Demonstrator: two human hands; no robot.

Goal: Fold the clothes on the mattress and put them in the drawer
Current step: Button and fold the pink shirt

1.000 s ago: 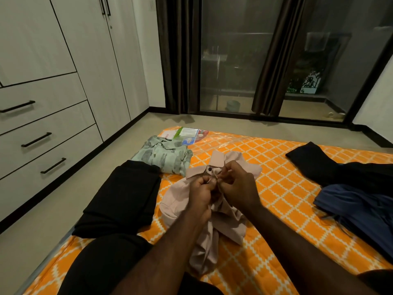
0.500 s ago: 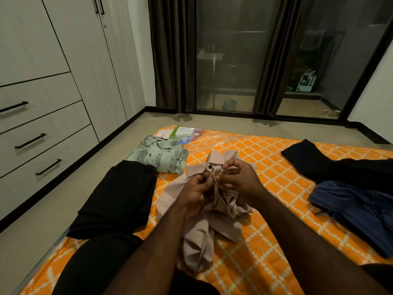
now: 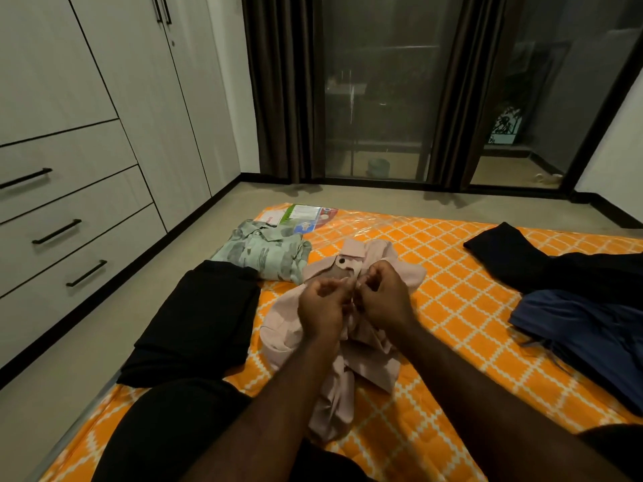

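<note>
Two pieces are lying folded at the mattress (image 3: 452, 273)'s left edge, a green shirt (image 3: 264, 252) and a black garment (image 3: 198, 314). A dark heap (image 3: 574, 328) is waiting at the right edge, and the drawers (image 3: 69, 238) are shut. Mid-mattress, the left hand (image 3: 322, 307) and right hand (image 3: 386, 297) are pinching the pink shirt (image 3: 282, 328)'s placket, fingers curled tight, apparently buttoning.

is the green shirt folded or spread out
Folded: the green shirt lies in a compact rectangle, collar on top, on the mattress.

5 garments (image 3: 368, 250) (2 blk), 3 drwrs (image 3: 87, 220)
</note>
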